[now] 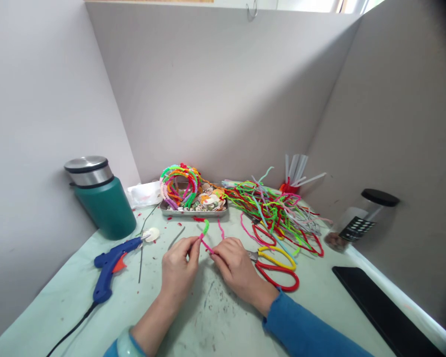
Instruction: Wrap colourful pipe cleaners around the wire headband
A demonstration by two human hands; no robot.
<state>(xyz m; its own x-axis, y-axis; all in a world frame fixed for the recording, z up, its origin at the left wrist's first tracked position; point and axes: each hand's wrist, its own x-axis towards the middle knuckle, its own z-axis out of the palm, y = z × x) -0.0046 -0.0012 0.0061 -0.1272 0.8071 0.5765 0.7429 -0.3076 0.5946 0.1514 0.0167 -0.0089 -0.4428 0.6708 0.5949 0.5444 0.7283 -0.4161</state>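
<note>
1. Pink chenille stem (207, 245) right in the gap between the two hands, a short fuzzy length bridging them, with a green stretch (206, 227) curling up just beyond the fingertips.
2. Left hand (179, 267) pinches one end, thumb and forefinger closed on it. Right hand (235, 267) pinches the other end the same way. Both are clamped on the stem, and only its short span holds them apart.
3. Why this grip? A floppy wire held close at both ends looks far easier to control, I'd say, and the pinch lifts it just clear of the surface (215, 317).
4. Pose now: both wrists are low and the forearms come in from the near edge in a V. There is a blue sleeve (312, 332) on the right arm and a pale bangle (128, 344) at the left wrist. The backs of both hands face up, with the fingers curled in towards each other.
5. Scissors (277, 267) lie just beside the right hand, on its outer side, blades pointing at it. The glue gun (113, 263) lies out to the left of the left hand, its nozzle at a white disc (152, 234). One tool flanks each hand, which I judge a handy spread.
6. Beyond the hands sits a metal tray (193, 212) of wrapped hoops and shells. A tangle of stems (278, 208) lies beyond and to the right, and a green flask (104, 198) stands well off to the left.
</note>
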